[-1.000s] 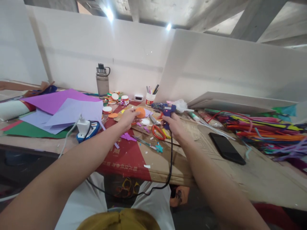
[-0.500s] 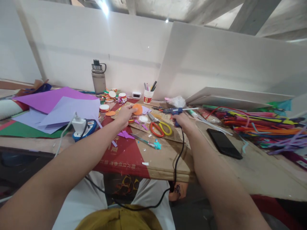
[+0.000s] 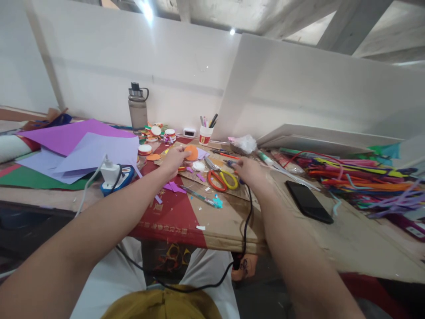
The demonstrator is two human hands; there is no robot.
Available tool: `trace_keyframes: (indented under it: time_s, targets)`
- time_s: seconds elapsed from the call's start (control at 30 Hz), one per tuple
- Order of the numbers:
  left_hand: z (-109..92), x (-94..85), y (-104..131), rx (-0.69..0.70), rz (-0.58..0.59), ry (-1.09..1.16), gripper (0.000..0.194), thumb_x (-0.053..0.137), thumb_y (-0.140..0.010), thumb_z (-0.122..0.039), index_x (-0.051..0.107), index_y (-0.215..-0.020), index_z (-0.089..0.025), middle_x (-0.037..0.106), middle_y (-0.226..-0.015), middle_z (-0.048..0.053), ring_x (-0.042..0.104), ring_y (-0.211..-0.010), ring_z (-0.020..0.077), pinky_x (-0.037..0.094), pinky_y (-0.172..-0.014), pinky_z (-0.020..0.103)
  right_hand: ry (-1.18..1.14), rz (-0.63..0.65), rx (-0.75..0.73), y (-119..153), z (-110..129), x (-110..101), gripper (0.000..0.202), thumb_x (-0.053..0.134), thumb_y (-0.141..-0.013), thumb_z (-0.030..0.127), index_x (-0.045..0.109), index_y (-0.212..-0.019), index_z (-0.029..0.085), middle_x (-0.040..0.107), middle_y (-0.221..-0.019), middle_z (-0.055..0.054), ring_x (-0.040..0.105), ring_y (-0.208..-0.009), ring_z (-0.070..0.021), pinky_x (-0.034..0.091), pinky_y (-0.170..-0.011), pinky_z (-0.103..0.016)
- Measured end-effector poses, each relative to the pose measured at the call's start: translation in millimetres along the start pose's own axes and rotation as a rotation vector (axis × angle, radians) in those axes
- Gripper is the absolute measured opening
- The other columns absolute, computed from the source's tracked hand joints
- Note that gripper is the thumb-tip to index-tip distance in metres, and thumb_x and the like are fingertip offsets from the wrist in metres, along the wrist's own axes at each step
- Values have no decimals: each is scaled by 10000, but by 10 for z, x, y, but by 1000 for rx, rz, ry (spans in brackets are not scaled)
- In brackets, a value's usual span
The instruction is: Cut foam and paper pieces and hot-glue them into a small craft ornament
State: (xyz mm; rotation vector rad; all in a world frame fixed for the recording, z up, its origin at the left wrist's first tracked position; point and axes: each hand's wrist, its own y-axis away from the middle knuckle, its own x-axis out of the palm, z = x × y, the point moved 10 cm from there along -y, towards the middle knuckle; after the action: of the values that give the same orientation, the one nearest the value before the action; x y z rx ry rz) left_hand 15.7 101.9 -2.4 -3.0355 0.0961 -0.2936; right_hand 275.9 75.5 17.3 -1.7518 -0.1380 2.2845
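Above the littered middle of the cardboard [image 3: 229, 223], the left hand [image 3: 172, 161] pinches an orange paper disc [image 3: 191, 153] by its near left edge, thumb and fingers closed on the rim, most of its face clear. It looks thin and light, stiff enough to stay flat from one side, yet likely to crease under a hard squeeze; the rim is the better hold. Beyond the scissors [image 3: 218, 170], the right hand [image 3: 251, 172] lies over a dark blue glue gun [image 3: 229, 163], its fingers curled at the body; whether they are closed on it I cannot tell, as the hand hides most of it. Hard-shelled and probably heavier than the disc, the gun should be taken by the handle, well away from a nozzle that may be hot. Its black cord [image 3: 246, 221] hangs over the table edge and could tug at it.
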Motion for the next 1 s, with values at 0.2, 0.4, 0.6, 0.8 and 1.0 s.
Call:
trace_keyframes:
  time_s: [0.2, 0.4, 0.6, 0.8, 1.0]
  targets:
    - [-13, -28, 4, 36, -21, -35, 128, 647, -719, -151, 657, -843, -119, 674, -854, 67, 595, -585, 83, 508, -470, 178, -344, 80, -422, 293, 952, 267, 91, 599, -820, 223, 674, -841, 176, 708, -816, -39, 617, -734, -153, 449, -682, -259]
    - [-99, -29, -3, 147, -10, -116, 132, 651, -731, -188, 653, -845, -122, 659, -837, 53, 596, -613, 100, 535, -491, 209, -231, 204, -483, 326, 1207, 480, 116, 625, -796, 245, 687, -880, 195, 711, -823, -61, 631, -734, -191, 431, -632, -270]
    - [-93, -12, 15, 105, -22, -92, 194, 690, -711, -235, 653, -863, -120, 669, -813, 49, 586, -575, 97, 529, -472, 212, -150, 349, -414, 331, 1309, 493, 206, 621, -722, 120, 737, -886, 167, 724, -851, -94, 657, -743, -210, 455, -628, -267]
    - [-149, 3, 43, 92, -21, -47, 270, 743, -670, -271, 660, -876, -118, 684, -849, 52, 606, -611, 101, 518, -479, 196, -214, 417, -431, 297, 1276, 498, 221, 589, -746, 141, 748, -897, 160, 730, -878, -82, 648, -773, -182, 442, -655, -241]
    - [-168, 7, 72, 51, -47, -24, 299, 750, -675, -271, 670, -917, -114, 688, -854, 52, 632, -660, 115, 524, -499, 193, -529, 325, -315, 180, 1068, 485, 221, 494, -795, 137, 701, -864, 172, 696, -762, -22, 594, -679, -136, 410, -624, -230]
